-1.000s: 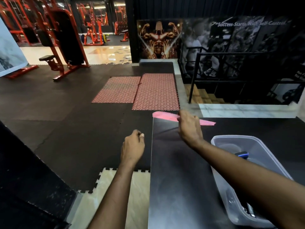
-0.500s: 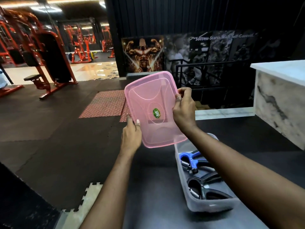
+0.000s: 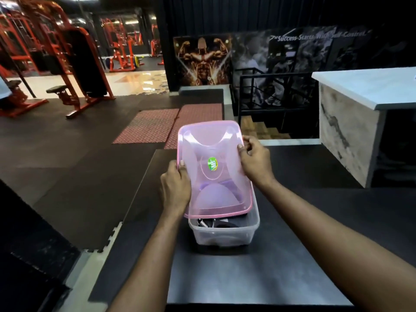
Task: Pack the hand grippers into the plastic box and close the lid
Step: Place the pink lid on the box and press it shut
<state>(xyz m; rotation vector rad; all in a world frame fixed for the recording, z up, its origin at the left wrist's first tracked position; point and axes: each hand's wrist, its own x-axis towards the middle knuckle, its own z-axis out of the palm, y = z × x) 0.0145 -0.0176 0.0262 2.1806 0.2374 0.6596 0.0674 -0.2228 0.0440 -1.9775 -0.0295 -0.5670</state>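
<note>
A translucent pink lid (image 3: 211, 152) with a green sticker hovers over the clear plastic box (image 3: 225, 235), tilted with its far end raised. My left hand (image 3: 175, 188) grips the lid's left edge. On the right edge, near the far end, my right hand (image 3: 254, 161) holds it too. The box stands on the black table (image 3: 247, 278). Dark hand grippers (image 3: 213, 224) show in the box's uncovered near end, and a blue one shimmers faintly through the lid.
A marble-sided counter (image 3: 360, 109) stands at the right. Behind the table are a stair railing (image 3: 270, 95) and steps going down. Red gym machines (image 3: 67, 70) stand at the far left, and patterned red mats (image 3: 157, 124) lie on the dark floor.
The lid went from lying on the table's far edge to being lifted in both hands, then came down over the box. The view has turned toward the box.
</note>
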